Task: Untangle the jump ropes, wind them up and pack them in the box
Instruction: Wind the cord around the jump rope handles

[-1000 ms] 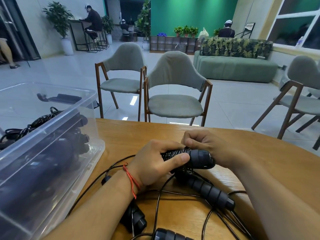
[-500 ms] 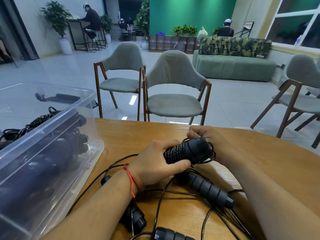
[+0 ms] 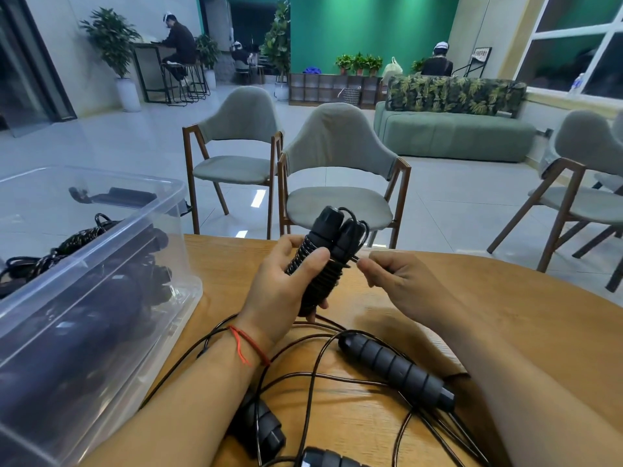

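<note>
My left hand (image 3: 283, 291) grips a wound jump rope (image 3: 323, 251): two black handles held upright side by side, with thin black cord wrapped around them. My right hand (image 3: 397, 281) is just right of the bundle, fingertips pinching the cord's loose end where it meets the wraps. Loose black cords (image 3: 317, 375) lie tangled on the wooden table (image 3: 505, 305) below my hands. A ribbed black handle (image 3: 394, 369) rests among them, and two more handles (image 3: 263, 429) sit near the bottom edge. The clear plastic box (image 3: 111, 251) at the left holds several wound black ropes.
Two grey chairs (image 3: 337, 163) with wooden frames stand behind the table's far edge, another chair (image 3: 583, 183) at the right. A green sofa (image 3: 451, 136) and people seated far back are well away. The box takes up the table's left side.
My left hand lifted the bundle off the table and turned it from lying flat to upright. My right hand came off the handle tops and now pinches the cord end beside it.
</note>
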Demonstrator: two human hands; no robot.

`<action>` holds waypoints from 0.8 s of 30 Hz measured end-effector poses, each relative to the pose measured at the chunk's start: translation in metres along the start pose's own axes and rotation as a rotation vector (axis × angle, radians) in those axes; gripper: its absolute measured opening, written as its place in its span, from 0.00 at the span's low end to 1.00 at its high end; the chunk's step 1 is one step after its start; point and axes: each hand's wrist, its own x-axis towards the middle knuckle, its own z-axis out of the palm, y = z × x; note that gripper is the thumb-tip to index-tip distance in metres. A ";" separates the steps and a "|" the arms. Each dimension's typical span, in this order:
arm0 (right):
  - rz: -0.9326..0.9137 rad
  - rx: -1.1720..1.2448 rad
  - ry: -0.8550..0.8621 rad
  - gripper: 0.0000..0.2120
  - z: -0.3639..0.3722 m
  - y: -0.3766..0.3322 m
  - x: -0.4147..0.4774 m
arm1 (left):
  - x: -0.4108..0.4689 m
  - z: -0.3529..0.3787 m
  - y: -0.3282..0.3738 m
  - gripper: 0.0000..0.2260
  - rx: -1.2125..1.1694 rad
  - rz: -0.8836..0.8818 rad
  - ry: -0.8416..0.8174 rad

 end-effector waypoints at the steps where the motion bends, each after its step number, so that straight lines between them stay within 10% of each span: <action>1: 0.001 0.003 0.002 0.18 0.000 -0.003 -0.001 | 0.001 0.000 -0.001 0.20 -0.024 -0.002 0.015; 24: 0.035 0.134 0.196 0.10 0.011 -0.029 0.004 | 0.007 0.002 -0.003 0.15 -0.007 -0.024 0.090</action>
